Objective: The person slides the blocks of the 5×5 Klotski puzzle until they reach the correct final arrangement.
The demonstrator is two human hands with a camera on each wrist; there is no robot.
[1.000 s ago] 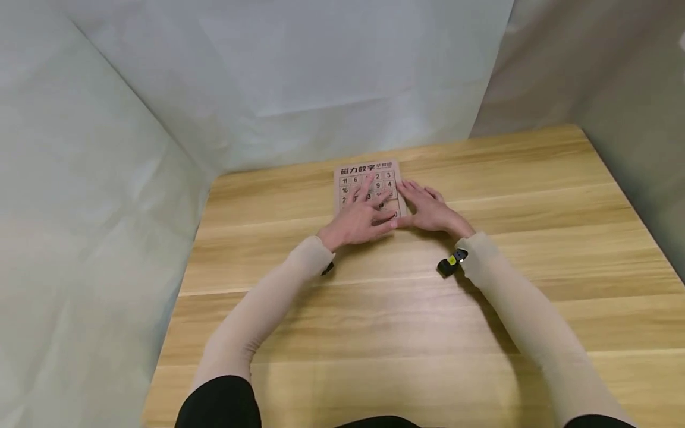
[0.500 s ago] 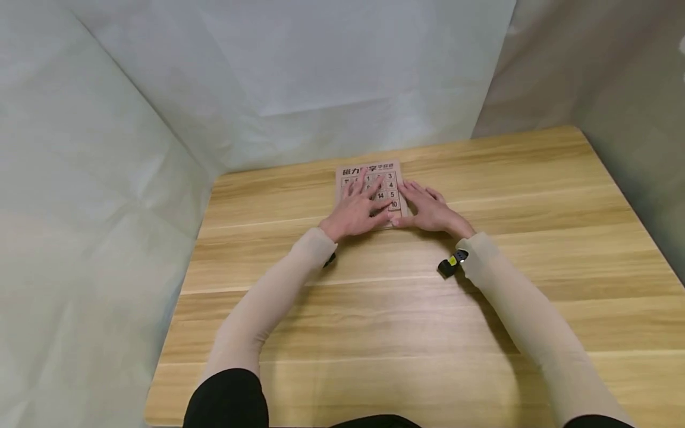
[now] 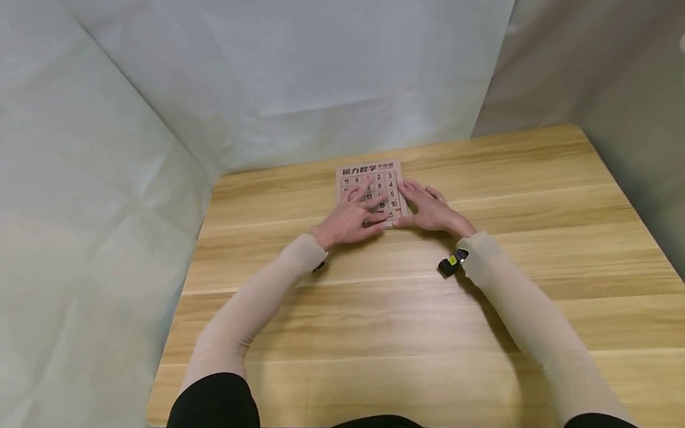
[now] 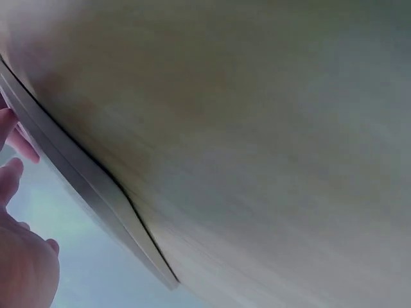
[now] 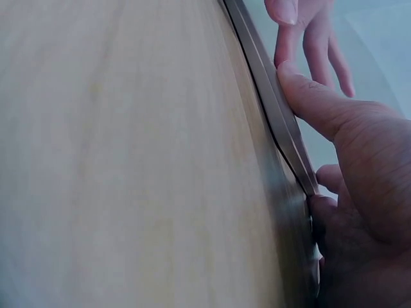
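Note:
A wooden sliding number puzzle board (image 3: 386, 173) with printed number tiles lies flat on the far middle of the table. My left hand (image 3: 360, 205) rests on its tiles with straight, spread fingers, the index finger reaching towards the middle rows. Beside the board's right edge lies my right hand (image 3: 428, 205), fingers flat on the table. Its thumb (image 5: 321, 102) presses against the board's edge (image 5: 270, 109) near the lower right corner. In the left wrist view the board's edge (image 4: 77, 173) shows as a grey strip with fingertips (image 4: 9, 173) beside it.
The wooden table (image 3: 481, 333) is bordered by white sheet walls (image 3: 107, 178) at the left, back and right. A small black and yellow device (image 3: 452, 261) sits at my right wrist. Both forearms wear pale sleeves.
My left hand slid up over the board's tiles and then drew back towards its near edge, uncovering more numbers. The right hand kept its place beside the board.

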